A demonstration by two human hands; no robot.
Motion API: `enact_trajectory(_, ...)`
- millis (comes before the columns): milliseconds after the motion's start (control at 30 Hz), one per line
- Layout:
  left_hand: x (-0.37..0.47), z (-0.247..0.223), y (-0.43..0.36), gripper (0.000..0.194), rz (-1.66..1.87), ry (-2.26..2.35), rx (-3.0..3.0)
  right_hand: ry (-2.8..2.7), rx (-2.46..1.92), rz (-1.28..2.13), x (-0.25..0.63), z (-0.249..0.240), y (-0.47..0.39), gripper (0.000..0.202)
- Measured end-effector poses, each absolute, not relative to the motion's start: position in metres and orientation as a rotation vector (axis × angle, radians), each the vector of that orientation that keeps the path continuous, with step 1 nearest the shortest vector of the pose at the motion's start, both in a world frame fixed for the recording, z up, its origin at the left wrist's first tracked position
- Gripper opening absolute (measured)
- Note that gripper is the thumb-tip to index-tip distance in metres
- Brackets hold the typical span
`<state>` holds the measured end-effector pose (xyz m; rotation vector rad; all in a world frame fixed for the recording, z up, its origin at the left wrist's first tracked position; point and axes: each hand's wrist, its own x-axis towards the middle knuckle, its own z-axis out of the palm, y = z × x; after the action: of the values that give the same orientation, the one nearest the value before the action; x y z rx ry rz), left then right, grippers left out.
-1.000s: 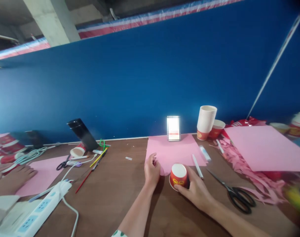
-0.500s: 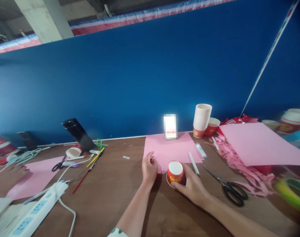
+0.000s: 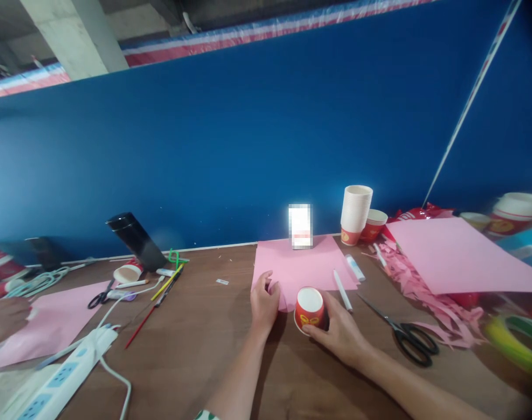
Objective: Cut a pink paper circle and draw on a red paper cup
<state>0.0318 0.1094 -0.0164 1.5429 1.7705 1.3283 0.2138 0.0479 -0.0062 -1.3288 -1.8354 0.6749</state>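
An upside-down red paper cup (image 3: 310,309) with a white base and a yellow mark stands on the brown table. My right hand (image 3: 338,326) is wrapped round its right side. My left hand (image 3: 265,298) rests left of the cup, fingers apart and curved, holding nothing, at the edge of a pink sheet (image 3: 301,265). On the sheet's right side lie a white pen (image 3: 343,290) and a glue stick (image 3: 355,268). Black-handled scissors (image 3: 412,341) lie to the right, blades toward the pen.
Stacked paper cups (image 3: 356,213) stand at the back. Pink strips (image 3: 415,283) and another pink sheet (image 3: 462,254) lie right. Leftward are a black cylinder (image 3: 137,240), brushes (image 3: 154,312) and a power strip (image 3: 69,376). Another person's hand (image 3: 6,318) is far left.
The other person's hand and the pink sheet near it have shifted at the far left. The view has moved slightly; my hands and the cup keep their places.
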Motion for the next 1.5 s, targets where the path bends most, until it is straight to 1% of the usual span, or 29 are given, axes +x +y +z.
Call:
enact_trajectory(267,0.030,-0.022,0.112,0.036,1.304,1.753,1.557,-1.840,-1.302,0.639,0.214,-0.004,0.048,0.051)
enact_trajectory(467,0.031,-0.020,0.112,0.028,1.334,1.690,1.521,-1.848,-1.314,0.644,0.213,-0.003,0.048,0.050)
enact_trajectory(800,0.035,-0.013,0.109,0.011,1.383,1.673,1.491,-1.867,-1.311,0.607,0.216,-0.018,0.051,0.054)
enact_trajectory(933,0.034,-0.015,0.110,0.012,1.364,1.687,1.502,-1.872,-1.301,0.590,0.217,-0.018,0.052,0.055)
enact_trajectory(1133,0.033,-0.015,0.110,0.030,1.355,1.683,1.473,-1.863,-1.286,0.587,0.216,-0.016,0.051,0.054)
enact_trajectory(1333,0.033,-0.013,0.110,0.026,1.332,1.662,1.492,-1.834,-1.299,0.647,0.214,-0.008,0.049,0.051)
enact_trajectory(1500,0.034,-0.013,0.110,0.024,1.336,1.665,1.504,-1.831,-1.302,0.662,0.214,-0.007,0.050,0.053)
